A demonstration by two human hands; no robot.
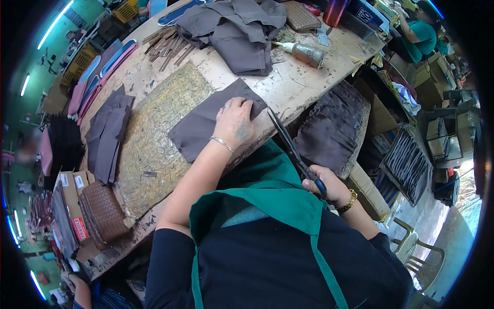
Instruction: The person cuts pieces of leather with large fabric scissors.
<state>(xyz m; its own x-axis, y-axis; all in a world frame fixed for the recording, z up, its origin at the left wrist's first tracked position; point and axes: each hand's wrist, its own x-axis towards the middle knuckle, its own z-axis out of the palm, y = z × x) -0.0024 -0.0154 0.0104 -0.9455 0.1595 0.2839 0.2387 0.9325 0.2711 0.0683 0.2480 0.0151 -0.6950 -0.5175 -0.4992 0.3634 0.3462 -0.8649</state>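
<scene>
My left hand [235, 123] rests on a dark grey-brown fabric piece [198, 126], fingers lying on its upper part and pressing it to the table. The fabric is flat near the table's edge, its right corner close to the tips of the scissors [288, 141]. My right hand [332, 186] is wrapped round the scissors' dark handles, beyond the table's edge. The long blades point up and left, their tips slightly apart.
A worn yellowish board [159, 139] lies left of the fabric. Beyond are crumpled dark fabric [234, 33], thin brown strips [167, 46] and a glue bottle [306, 54]. Brown woven pieces [103, 213] sit near left. Dark pleated material [332, 129] hangs below the table's right edge.
</scene>
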